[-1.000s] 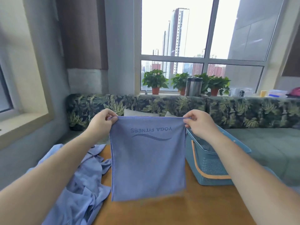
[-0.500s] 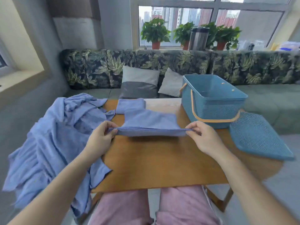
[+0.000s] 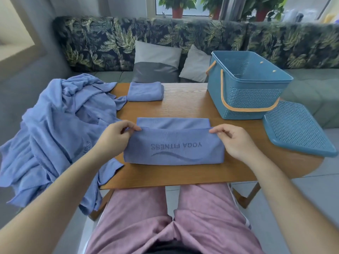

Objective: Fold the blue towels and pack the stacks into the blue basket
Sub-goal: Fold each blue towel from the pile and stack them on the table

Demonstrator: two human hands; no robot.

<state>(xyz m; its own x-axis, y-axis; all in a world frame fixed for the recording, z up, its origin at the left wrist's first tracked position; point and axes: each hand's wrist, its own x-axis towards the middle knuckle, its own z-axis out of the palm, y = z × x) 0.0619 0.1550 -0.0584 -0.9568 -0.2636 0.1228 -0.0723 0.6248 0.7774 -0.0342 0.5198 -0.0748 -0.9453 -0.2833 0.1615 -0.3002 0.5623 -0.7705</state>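
L hand point(image 3: 117, 136) & R hand point(image 3: 233, 140) each pinch a far corner of the towel point(image 3: 174, 149) btwn thumb & fingers, one per side, so the flap's edge runs straight. It lies on the table point(image 3: 183, 107) btwn both hands, prob. mid-fold. A folded towel point(image 3: 145, 91) sits beyond L hand, the pile point(image 3: 60, 125) outboard of it. The open basket point(image 3: 247, 85) waits beyond R hand w/ its lid point(image 3: 297, 129) off, outboard, prob. for a short reach when packing.

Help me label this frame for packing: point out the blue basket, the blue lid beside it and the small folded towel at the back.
blue basket point(image 3: 254, 97): head view, woven front wall.
blue lid point(image 3: 297, 129): head view, mesh top.
small folded towel point(image 3: 145, 91): head view, top face.
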